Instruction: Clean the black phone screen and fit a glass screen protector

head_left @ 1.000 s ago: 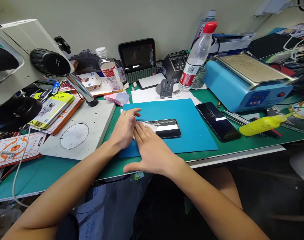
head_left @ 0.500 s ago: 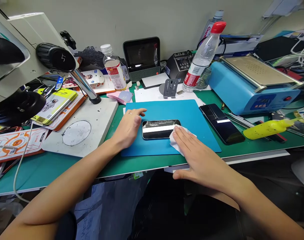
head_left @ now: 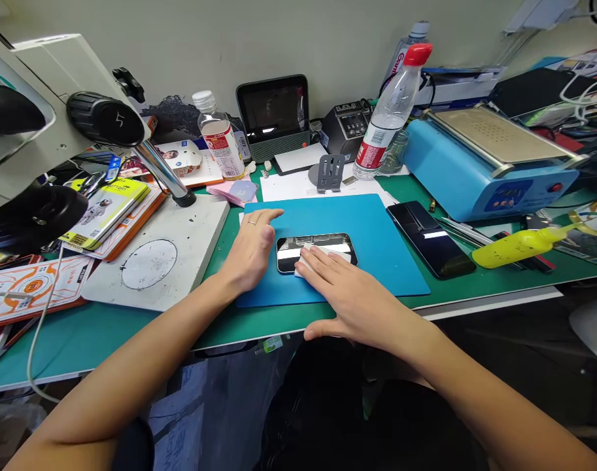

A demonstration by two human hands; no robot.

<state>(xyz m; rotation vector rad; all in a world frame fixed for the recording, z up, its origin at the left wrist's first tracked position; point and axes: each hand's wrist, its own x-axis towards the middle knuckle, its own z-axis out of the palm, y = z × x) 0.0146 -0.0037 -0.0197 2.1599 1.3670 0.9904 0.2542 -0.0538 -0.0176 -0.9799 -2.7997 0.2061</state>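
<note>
A smartphone [head_left: 289, 247] lies on the blue mat [head_left: 376, 229], its glossy dark face up with a bright band of reflected light. My right hand [head_left: 350, 288] is laid over its lower middle, fingers stretched and thumb out to the side. Under those fingers a white tissue [head_left: 338, 256] is pressed against the screen, mostly hidden. My left hand [head_left: 252, 252] rests at the mat's left side beside the phone, fingers extended and holding nothing. A ring is on one of its fingers.
Right of the mat lie a second dark phone [head_left: 430, 242] and a yellow squeeze bottle [head_left: 518, 247]. A blue heating plate machine [head_left: 484, 176] stands behind them. On the left, a microscope stand [head_left: 163, 173] rises from a white base. Bottles [head_left: 222, 144] and a small screen [head_left: 273, 108] line the back.
My right hand has slid left with the tissue, from the phone's right end onto the middle of its screen. The left hand stays beside the phone.
</note>
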